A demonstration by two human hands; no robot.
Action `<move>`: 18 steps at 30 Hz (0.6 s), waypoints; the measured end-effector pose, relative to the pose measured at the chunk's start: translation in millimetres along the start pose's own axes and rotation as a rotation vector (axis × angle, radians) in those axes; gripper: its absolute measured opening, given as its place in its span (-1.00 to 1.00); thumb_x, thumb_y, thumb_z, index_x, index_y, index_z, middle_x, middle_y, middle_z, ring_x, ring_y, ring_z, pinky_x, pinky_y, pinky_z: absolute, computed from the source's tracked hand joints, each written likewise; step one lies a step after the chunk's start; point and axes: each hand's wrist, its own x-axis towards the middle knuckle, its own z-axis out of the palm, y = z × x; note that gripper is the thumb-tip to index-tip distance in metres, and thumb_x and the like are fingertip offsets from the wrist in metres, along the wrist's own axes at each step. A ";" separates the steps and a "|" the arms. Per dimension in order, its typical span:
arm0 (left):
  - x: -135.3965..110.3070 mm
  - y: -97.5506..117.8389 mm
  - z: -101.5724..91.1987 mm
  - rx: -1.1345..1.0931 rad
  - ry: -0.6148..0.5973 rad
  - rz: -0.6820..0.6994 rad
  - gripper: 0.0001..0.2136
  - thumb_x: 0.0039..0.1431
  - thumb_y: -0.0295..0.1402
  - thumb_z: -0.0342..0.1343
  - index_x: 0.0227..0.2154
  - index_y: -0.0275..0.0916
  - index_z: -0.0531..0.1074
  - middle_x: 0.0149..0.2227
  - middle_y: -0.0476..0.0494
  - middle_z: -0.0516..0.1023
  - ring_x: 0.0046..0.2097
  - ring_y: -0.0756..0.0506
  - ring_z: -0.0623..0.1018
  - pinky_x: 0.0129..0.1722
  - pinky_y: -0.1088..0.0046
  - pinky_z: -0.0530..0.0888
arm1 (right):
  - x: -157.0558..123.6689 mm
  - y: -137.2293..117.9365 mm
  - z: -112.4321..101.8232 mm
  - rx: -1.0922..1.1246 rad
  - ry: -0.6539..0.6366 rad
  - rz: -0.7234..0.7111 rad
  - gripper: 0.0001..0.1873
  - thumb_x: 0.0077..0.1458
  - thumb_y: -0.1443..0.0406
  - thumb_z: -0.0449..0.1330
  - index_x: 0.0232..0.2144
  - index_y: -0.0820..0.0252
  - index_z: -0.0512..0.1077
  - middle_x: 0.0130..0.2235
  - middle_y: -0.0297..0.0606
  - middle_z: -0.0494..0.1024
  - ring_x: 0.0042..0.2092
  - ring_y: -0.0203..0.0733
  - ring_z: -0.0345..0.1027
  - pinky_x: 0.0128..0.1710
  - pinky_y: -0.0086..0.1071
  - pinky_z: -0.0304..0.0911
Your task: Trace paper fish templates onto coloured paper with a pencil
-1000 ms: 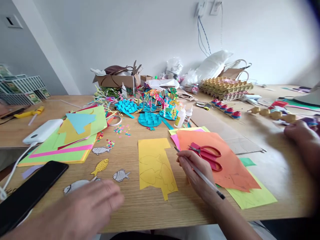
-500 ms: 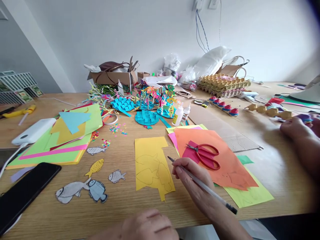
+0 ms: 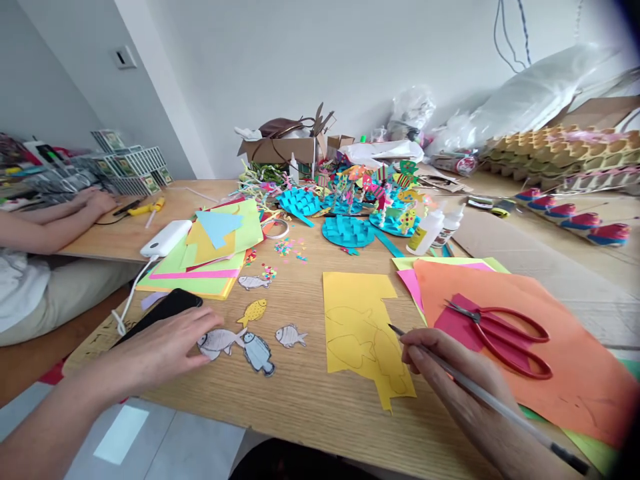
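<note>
My right hand (image 3: 450,367) holds a pen (image 3: 480,393), its dark tip over the right side of a yellow paper sheet (image 3: 350,287) with fish outlines drawn on it. My left hand (image 3: 170,347) reaches out at the left, thumb and fingers apart around the head end of a large whitish paper fish (image 3: 220,343); whether it touches the fish I cannot tell. Close by lie a blue-grey paper fish (image 3: 257,353), a yellow one (image 3: 255,310) and two small grey ones. Red-handled scissors (image 3: 510,333) rest on orange paper (image 3: 565,353) to the right.
A black phone (image 3: 170,308) lies behind my left hand, beside a white power bank (image 3: 166,239) and stacked coloured paper (image 3: 200,283). Glue bottles (image 3: 425,230) and blue woven paper pieces (image 3: 347,230) stand farther back. Another person's forearms (image 3: 75,207) rest at the far left.
The view has swung left. My left hand has gone from the table's front edge out to the large whitish fish, its fingers spreading. My right hand still holds the pen over the yellow sheet.
</note>
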 end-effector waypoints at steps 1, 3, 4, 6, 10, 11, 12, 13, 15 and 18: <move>2.0 1.0 -0.2 -0.034 -0.040 0.011 -0.73 0.08 -0.33 0.03 -0.13 -0.11 0.40 -0.09 -0.12 0.43 -0.05 -0.19 0.42 -0.12 0.37 0.36 | 0.5 -0.5 0.8 0.003 -0.002 -0.004 -0.83 0.10 0.19 0.06 -0.39 0.09 0.41 -0.49 -0.28 0.53 -0.44 -0.17 0.46 -0.61 -0.47 0.30; 7.7 5.6 0.9 -0.069 -0.073 0.019 -0.77 0.05 -0.39 0.00 -0.20 -0.15 0.38 -0.15 -0.11 0.42 -0.10 -0.17 0.43 -0.15 0.37 0.34 | 1.1 -0.9 1.5 0.000 -0.005 -0.016 -0.83 0.10 0.19 0.06 -0.39 0.09 0.41 -0.49 -0.28 0.53 -0.46 -0.18 0.45 -0.61 -0.47 0.30; 10.5 7.7 1.9 -0.070 -0.074 0.023 -0.79 0.03 -0.41 -0.01 -0.24 -0.17 0.38 -0.18 -0.10 0.41 -0.13 -0.16 0.43 -0.17 0.38 0.34 | 1.2 -0.7 1.3 -0.007 -0.010 -0.020 -0.83 0.10 0.19 0.06 -0.39 0.09 0.41 -0.50 -0.28 0.53 -0.46 -0.18 0.45 -0.61 -0.47 0.30; 14.5 9.5 4.1 -0.058 -0.071 0.034 -0.83 0.01 -0.44 -0.03 -0.30 -0.19 0.36 -0.22 -0.10 0.40 -0.16 -0.15 0.43 -0.21 0.39 0.33 | 1.0 0.9 0.6 -0.022 -0.015 -0.022 -0.83 0.10 0.19 0.06 -0.40 0.09 0.41 -0.49 -0.29 0.53 -0.46 -0.19 0.46 -0.61 -0.47 0.31; 16.6 6.2 5.5 -0.031 -0.078 0.054 -0.87 -0.01 -0.44 -0.03 -0.35 -0.19 0.32 -0.25 -0.10 0.40 -0.20 -0.14 0.43 -0.24 0.41 0.32 | -0.8 6.7 0.8 -0.020 -0.020 -0.010 -0.82 0.11 0.18 0.04 -0.37 0.10 0.40 -0.47 -0.29 0.54 -0.44 -0.20 0.46 -0.57 -0.47 0.32; 16.3 5.2 5.0 -0.026 -0.075 0.054 -0.88 -0.01 -0.44 -0.02 -0.35 -0.19 0.32 -0.25 -0.10 0.40 -0.19 -0.14 0.43 -0.24 0.41 0.32 | -1.2 8.0 1.5 -0.016 -0.027 -0.001 -0.81 0.12 0.18 0.04 -0.36 0.10 0.40 -0.48 -0.30 0.54 -0.45 -0.21 0.46 -0.56 -0.47 0.32; 16.0 4.4 4.2 -0.022 -0.068 0.051 -0.88 0.00 -0.43 -0.01 -0.35 -0.19 0.32 -0.25 -0.10 0.41 -0.19 -0.14 0.43 -0.23 0.40 0.32 | -1.5 9.0 2.2 -0.011 -0.034 0.009 -0.81 0.13 0.18 0.03 -0.36 0.10 0.40 -0.48 -0.31 0.53 -0.47 -0.22 0.45 -0.57 -0.47 0.31; 15.4 3.6 3.1 -0.021 -0.059 0.048 -0.87 0.01 -0.42 -0.02 -0.33 -0.18 0.32 -0.24 -0.09 0.41 -0.18 -0.15 0.44 -0.22 0.40 0.33 | -1.7 9.6 3.0 -0.007 -0.040 0.019 -0.81 0.14 0.18 0.02 -0.36 0.10 0.39 -0.49 -0.32 0.52 -0.48 -0.23 0.44 -0.57 -0.47 0.30; 13.9 1.3 0.7 -0.025 -0.050 0.038 -0.86 0.04 -0.40 -0.02 -0.30 -0.17 0.33 -0.23 -0.08 0.44 -0.16 -0.15 0.45 -0.21 0.40 0.34 | -1.4 10.1 4.4 0.002 -0.041 0.035 -0.81 0.14 0.18 0.02 -0.35 0.10 0.39 -0.50 -0.33 0.51 -0.50 -0.24 0.42 -0.57 -0.47 0.29; 11.5 -3.1 -3.6 -0.021 -0.035 0.024 -0.85 0.09 -0.37 -0.04 -0.27 -0.17 0.34 -0.22 -0.09 0.47 -0.15 -0.16 0.47 -0.19 0.37 0.35 | 0.0 10.4 5.2 0.004 -0.032 0.047 -0.81 0.14 0.19 0.02 -0.36 0.10 0.39 -0.50 -0.32 0.51 -0.49 -0.23 0.42 -0.58 -0.46 0.27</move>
